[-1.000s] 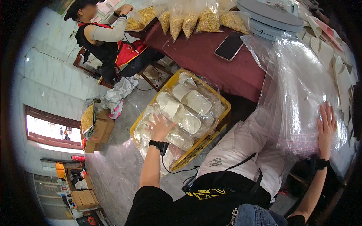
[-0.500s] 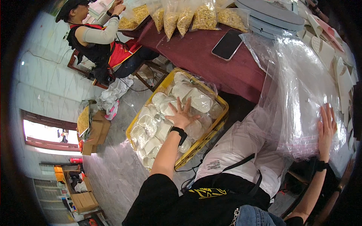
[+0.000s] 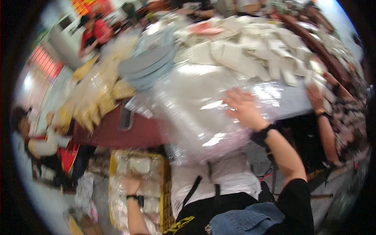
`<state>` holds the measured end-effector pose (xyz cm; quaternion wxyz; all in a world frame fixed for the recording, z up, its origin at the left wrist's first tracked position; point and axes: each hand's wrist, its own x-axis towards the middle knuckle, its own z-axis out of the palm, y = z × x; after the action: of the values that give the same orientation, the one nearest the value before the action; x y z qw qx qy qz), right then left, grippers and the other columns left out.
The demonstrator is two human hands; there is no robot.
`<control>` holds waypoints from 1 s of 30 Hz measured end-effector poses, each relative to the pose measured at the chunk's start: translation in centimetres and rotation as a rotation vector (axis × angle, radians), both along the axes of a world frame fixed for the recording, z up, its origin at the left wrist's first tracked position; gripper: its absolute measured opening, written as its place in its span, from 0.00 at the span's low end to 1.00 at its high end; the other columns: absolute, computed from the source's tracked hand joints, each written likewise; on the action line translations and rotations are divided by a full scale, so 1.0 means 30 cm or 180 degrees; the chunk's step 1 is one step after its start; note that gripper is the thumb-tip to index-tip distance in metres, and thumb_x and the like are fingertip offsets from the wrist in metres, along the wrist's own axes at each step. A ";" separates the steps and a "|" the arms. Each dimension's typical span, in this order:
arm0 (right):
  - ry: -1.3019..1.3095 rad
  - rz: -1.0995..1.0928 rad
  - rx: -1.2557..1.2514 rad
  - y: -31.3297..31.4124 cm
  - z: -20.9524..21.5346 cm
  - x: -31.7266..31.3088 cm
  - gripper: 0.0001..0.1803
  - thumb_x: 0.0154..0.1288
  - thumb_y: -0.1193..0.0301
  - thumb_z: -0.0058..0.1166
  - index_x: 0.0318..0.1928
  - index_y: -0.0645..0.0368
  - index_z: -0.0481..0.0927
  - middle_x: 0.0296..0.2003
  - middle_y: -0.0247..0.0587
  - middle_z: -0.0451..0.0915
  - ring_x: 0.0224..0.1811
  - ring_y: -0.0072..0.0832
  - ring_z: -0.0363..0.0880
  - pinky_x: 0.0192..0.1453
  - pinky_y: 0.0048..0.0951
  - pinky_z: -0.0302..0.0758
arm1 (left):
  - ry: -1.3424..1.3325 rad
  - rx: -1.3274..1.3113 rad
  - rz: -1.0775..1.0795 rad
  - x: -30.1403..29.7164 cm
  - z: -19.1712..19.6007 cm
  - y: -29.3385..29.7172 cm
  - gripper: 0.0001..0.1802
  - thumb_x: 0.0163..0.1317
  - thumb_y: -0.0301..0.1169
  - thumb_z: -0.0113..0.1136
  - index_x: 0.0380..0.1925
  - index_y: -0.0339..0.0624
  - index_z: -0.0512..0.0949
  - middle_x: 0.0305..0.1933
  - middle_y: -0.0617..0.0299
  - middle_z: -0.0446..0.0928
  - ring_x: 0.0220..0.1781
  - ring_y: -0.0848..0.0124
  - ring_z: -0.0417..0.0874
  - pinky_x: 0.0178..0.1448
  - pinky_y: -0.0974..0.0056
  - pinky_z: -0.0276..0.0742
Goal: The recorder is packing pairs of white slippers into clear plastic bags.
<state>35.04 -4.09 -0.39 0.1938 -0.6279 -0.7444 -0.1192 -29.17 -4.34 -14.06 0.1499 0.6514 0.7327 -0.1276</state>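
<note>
My right hand (image 3: 242, 105) lies with its fingers spread on a stack of large clear plastic bags (image 3: 188, 113), which covers the table edge before me and hangs over my lap. Low on the left, my left hand (image 3: 132, 184) is in a yellow plastic crate (image 3: 166, 196), over white, slipper-like pieces in clear wrapping (image 3: 140, 165). Blur hides the fingers of that hand, so its grip cannot be made out.
Loose white slipper-like pieces (image 3: 235, 55) are heaped beyond the bags. Left of them stand a round grey-blue container (image 3: 147, 66), bags of yellow pieces (image 3: 92, 102) and a phone (image 3: 125, 118). A co-worker's hands (image 3: 315, 96) are at the right; another person (image 3: 43, 145) sits left.
The view has swung to the right, bringing the white heap and a co-worker's hands into sight. My left hand stays at the crate; my right remains on the bags.
</note>
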 end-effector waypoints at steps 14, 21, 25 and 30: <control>0.0158 0.0081 -0.0746 0.068 0.064 -0.103 0.32 0.78 0.41 0.40 0.77 0.32 0.65 0.81 0.40 0.55 0.82 0.53 0.48 0.74 0.75 0.52 | -0.2300 0.2054 -0.2963 0.931 0.682 0.014 0.32 0.66 0.32 0.65 0.68 0.39 0.69 0.79 0.42 0.62 0.83 0.39 0.54 0.82 0.36 0.48; 0.1209 0.0710 -0.0567 0.126 0.089 -0.012 0.32 0.76 0.49 0.54 0.75 0.46 0.69 0.78 0.53 0.59 0.80 0.55 0.57 0.78 0.64 0.56 | -0.0946 0.1637 -0.3101 1.175 0.592 0.172 0.47 0.63 0.57 0.65 0.78 0.57 0.61 0.85 0.51 0.50 0.85 0.40 0.46 0.77 0.21 0.41; 0.2387 0.0841 0.0165 0.140 0.132 0.186 0.29 0.69 0.68 0.65 0.69 0.55 0.75 0.74 0.58 0.66 0.76 0.55 0.65 0.78 0.42 0.66 | -0.0979 0.1479 -0.3172 1.192 0.525 0.227 0.47 0.60 0.60 0.66 0.78 0.65 0.63 0.86 0.55 0.48 0.85 0.41 0.44 0.74 0.18 0.39; 0.1752 -0.0593 0.0943 0.216 0.147 0.403 0.29 0.64 0.69 0.66 0.65 0.58 0.78 0.70 0.68 0.67 0.69 0.62 0.70 0.74 0.50 0.67 | -0.1288 0.1422 -0.3054 1.182 0.537 0.239 0.44 0.60 0.62 0.65 0.76 0.65 0.67 0.86 0.56 0.50 0.86 0.43 0.44 0.75 0.19 0.37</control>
<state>47.13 2.40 4.02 0.4652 -0.6669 -0.5780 -0.0692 6.28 2.82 2.06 0.0711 0.9389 0.3204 0.1043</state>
